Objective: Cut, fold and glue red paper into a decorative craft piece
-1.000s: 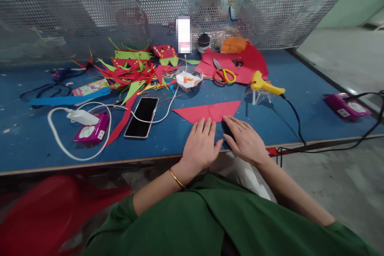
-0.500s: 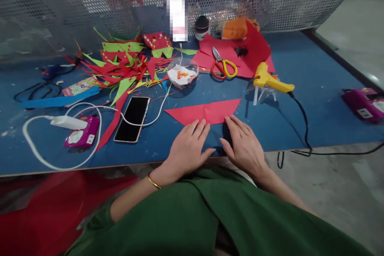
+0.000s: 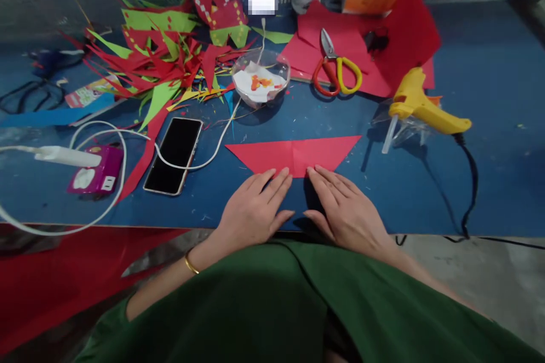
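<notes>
A folded sheet of red paper [image 3: 293, 153] lies flat on the blue table, long edge away from me, with a crease down its middle. My left hand [image 3: 253, 204] rests its fingertips on the paper's near edge, left of the crease. On the right of that crease, my right hand [image 3: 340, 201] presses its fingertips on the same edge. Both hands lie flat with fingers stretched out and thumbs pointing toward each other. Beyond the paper lie scissors [image 3: 330, 68] with one red and one yellow handle, on more red paper [image 3: 304, 62].
A yellow glue gun [image 3: 426, 105] with a black cord lies at right. A phone [image 3: 174, 156] crossed by a white cable and a purple power adapter [image 3: 97, 170] are at left. A clear bowl [image 3: 261, 79] and heaped paper scraps [image 3: 170, 57] lie behind.
The view has moved closer and turned slightly. My right hand's fingertips have slid inward along the paper's near edge; the left hand stays about where it was on the paper.
</notes>
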Tool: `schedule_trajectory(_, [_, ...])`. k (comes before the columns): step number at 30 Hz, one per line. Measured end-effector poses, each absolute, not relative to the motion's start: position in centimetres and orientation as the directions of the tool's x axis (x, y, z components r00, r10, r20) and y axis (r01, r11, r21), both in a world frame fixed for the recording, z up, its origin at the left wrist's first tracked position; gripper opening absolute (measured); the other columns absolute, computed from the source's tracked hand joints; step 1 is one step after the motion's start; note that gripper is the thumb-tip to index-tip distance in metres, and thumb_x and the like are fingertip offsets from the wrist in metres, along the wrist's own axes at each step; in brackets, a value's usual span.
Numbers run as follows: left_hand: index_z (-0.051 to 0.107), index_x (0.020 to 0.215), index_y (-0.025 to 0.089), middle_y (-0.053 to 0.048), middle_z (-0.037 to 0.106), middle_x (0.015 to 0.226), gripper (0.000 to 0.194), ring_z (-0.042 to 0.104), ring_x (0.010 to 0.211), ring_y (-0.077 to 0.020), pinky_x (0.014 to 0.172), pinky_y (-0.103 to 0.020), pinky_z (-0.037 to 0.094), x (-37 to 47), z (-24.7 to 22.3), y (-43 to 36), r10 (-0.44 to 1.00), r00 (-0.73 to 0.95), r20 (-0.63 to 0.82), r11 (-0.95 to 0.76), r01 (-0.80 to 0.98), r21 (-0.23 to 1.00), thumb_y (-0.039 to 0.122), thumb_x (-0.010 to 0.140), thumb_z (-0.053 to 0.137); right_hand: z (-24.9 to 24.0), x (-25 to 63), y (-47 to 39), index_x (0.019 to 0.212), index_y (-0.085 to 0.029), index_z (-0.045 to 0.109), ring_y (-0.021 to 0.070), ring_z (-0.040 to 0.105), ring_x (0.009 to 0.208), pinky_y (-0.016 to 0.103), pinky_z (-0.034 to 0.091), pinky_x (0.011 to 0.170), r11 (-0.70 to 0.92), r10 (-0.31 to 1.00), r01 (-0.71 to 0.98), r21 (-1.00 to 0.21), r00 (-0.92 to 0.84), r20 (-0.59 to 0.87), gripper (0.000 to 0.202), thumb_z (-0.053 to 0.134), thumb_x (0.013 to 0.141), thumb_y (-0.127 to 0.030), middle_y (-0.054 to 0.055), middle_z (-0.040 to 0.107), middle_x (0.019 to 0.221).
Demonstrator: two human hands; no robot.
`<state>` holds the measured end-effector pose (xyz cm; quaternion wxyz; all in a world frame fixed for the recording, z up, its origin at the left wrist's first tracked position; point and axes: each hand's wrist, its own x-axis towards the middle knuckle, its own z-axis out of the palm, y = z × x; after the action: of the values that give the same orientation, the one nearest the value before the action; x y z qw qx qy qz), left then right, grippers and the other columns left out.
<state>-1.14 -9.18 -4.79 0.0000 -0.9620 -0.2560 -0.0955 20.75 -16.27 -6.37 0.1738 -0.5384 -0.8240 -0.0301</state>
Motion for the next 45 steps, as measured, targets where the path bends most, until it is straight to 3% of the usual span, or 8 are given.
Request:
schedule_trajectory(10, [0.057,0.14,0.007,-0.012,0.06,0.145,0.059,0.055,0.132,-0.0349,0.112,-0.051,0.041,-3.7,-4.7,-9.6,0.576,0.788,0.217,-0.811,0.585,0.024,0.051,0.102,0.046,-6.6,21.6,-16.9,0.149,0.003,0.036,0.0315,0.053,0.136,0.045,0.047,0.108,0.369,0.904,0.922,-0.116,-0.327,0.275,0.062,0.042,0.105,-0.04,0.025,0.059,0.142])
schedule_trajectory(17, [0.051,0.144,0.004,-0.017,0.055,0.149,0.067,0.049,0.14,-0.0322,0.114,-0.046,0.041,-1.9,-4.8,-8.4,0.408,0.901,0.149,-0.911,0.39,0.136,0.055,0.101,0.043,-6.5,21.4,-16.8,0.145,0.006,0.041,0.0327,0.056,0.133,0.045,0.047,0.106,0.388,0.889,0.92,-0.05,-0.359,0.285,0.06,0.046,0.103,-0.037,0.026,0.06,0.14])
schedule_trajectory(27, [0.047,0.148,0.005,-0.016,0.056,0.149,0.071,0.051,0.136,-0.033,0.11,-0.048,0.041,-1.8,-5.0,-8.1,0.399,0.908,0.126,-0.916,0.388,0.103,0.059,0.102,0.037,-5.3,22.3,-17.7,0.148,0.0,0.04,0.0337,0.056,0.133,0.047,0.047,0.106,0.262,0.92,0.961,-0.094,-0.219,0.324,0.057,0.046,0.102,-0.033,0.023,0.067,0.133])
schedule_trajectory(32, [0.054,0.14,0.0,-0.021,0.064,0.135,0.085,0.058,0.121,-0.0358,0.105,-0.047,0.043,-0.7,-4.7,-7.8,0.388,0.91,0.146,-0.922,0.379,0.086,0.07,0.095,0.041,-5.3,20.7,-15.9,0.142,0.002,0.048,0.031,0.053,0.137,0.044,0.043,0.111,0.439,0.864,0.893,-0.095,-0.391,0.316,0.054,0.042,0.104,-0.036,0.022,0.063,0.139])
schedule_trajectory(35, [0.058,0.136,-0.002,-0.022,0.066,0.131,0.084,0.059,0.117,-0.0357,0.103,-0.047,0.044,-0.4,-4.7,-7.7,0.39,0.906,0.163,-0.921,0.379,0.096,0.069,0.095,0.041,-5.8,20.0,-15.1,0.139,0.005,0.052,0.0299,0.055,0.134,0.044,0.043,0.112,0.499,0.84,0.86,-0.103,-0.451,0.302,0.057,0.038,0.105,-0.039,0.023,0.062,0.14])
schedule_trajectory(45, [0.053,0.141,0.0,-0.022,0.064,0.135,0.078,0.057,0.122,-0.0344,0.104,-0.047,0.043,-0.7,-5.0,-7.7,0.398,0.901,0.172,-0.916,0.38,0.127,0.063,0.099,0.04,-6.3,21.4,-16.8,0.142,0.006,0.046,0.0328,0.056,0.133,0.047,0.046,0.107,0.363,0.902,0.931,-0.03,-0.343,0.261,0.056,0.045,0.104,-0.034,0.025,0.06,0.141])
